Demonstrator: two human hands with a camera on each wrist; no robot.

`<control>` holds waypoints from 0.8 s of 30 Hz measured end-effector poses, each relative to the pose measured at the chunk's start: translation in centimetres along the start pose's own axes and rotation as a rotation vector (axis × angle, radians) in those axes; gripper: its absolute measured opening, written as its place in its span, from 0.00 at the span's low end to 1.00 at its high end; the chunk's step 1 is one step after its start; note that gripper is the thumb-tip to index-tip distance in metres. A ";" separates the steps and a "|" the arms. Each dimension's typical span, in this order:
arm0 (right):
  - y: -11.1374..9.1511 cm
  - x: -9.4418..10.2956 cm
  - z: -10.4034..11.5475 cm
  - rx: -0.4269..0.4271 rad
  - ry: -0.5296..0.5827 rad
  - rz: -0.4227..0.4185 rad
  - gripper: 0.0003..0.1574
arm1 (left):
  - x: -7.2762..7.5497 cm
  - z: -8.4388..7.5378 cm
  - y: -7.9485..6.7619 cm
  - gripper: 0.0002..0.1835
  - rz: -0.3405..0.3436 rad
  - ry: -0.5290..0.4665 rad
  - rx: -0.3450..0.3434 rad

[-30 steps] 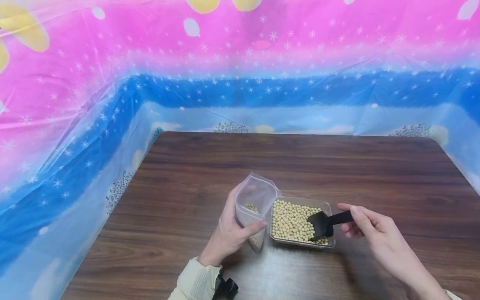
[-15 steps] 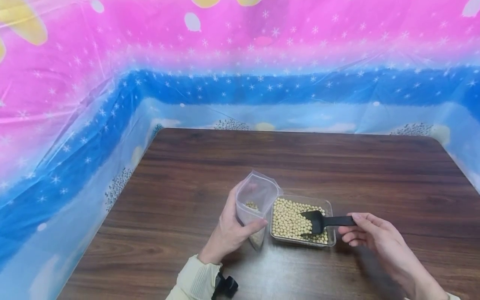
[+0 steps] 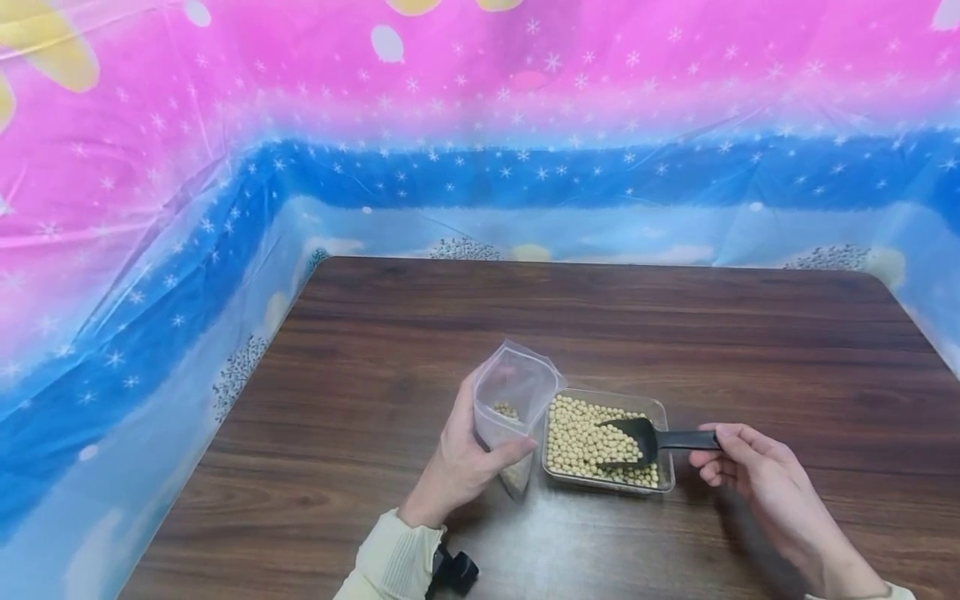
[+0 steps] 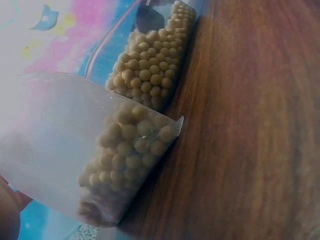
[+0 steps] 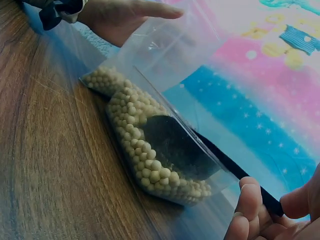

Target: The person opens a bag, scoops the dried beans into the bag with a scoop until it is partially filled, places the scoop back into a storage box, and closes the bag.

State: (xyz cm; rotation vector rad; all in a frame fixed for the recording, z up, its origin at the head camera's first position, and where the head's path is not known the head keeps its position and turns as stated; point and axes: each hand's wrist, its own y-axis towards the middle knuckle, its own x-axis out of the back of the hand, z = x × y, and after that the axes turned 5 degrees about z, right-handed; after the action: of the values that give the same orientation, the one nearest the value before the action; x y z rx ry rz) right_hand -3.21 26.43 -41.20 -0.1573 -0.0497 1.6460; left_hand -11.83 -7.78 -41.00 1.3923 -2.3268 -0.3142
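Note:
My left hand (image 3: 459, 467) holds a clear plastic zip bag (image 3: 517, 379) by its side, mouth open and tipped toward the box. Pale round beans (image 4: 127, 145) fill the bottom of the bag. Right beside it stands a clear rectangular box (image 3: 662, 410) of the same beans (image 3: 581, 437). The fingers and thumb of my right hand (image 3: 772, 483) pinch the handle of a black scoop (image 3: 686, 440). Its blade lies among the beans at the right of the box, with beans heaped in it. The right wrist view shows the blade (image 5: 170, 142) through the box wall.
Box and bag rest on a dark wood-grain table (image 3: 390, 333) with rounded far corners. A pink and blue patterned cloth (image 3: 465, 179) hangs behind and along the left side. A black strap device (image 3: 452, 573) sits at my left cuff.
The scoop has pushed leftward into the beans, then levelled and drawn slightly right, now carrying beans. My right hand moved with it. The left hand and bag have stayed almost still.

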 end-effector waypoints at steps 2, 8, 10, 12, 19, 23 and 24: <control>0.0 0.4 -0.2 -0.005 0.025 0.005 0.18 | 0.0 0.0 0.0 0.50 0.001 -0.001 0.001; 0.3 1.2 -0.8 0.007 0.199 0.070 0.17 | 0.0 0.0 0.1 0.51 -0.001 -0.002 0.001; 0.3 1.4 -0.8 0.020 0.267 0.096 0.17 | -0.1 0.0 0.1 0.50 -0.001 -0.010 0.002; 0.3 1.5 -0.5 0.029 0.332 0.114 0.18 | -0.1 -0.1 0.0 0.50 0.000 -0.020 0.008; 0.5 1.8 1.6 0.109 0.536 0.165 0.21 | -0.1 -0.1 -0.1 0.50 -0.003 0.004 0.002; 0.7 1.4 3.0 0.188 0.642 0.184 0.23 | -0.1 0.0 -0.1 0.51 0.000 -0.006 -0.019; 0.8 1.2 3.3 0.202 0.663 0.191 0.23 | -0.1 0.1 -0.1 0.51 0.001 -0.010 -0.020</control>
State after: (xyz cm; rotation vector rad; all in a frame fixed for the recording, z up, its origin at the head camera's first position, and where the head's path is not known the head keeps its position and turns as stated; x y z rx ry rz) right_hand -4.51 27.77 -38.11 -0.5565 0.6499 1.7025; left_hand -11.78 -7.76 -41.12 1.3833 -2.3258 -0.3433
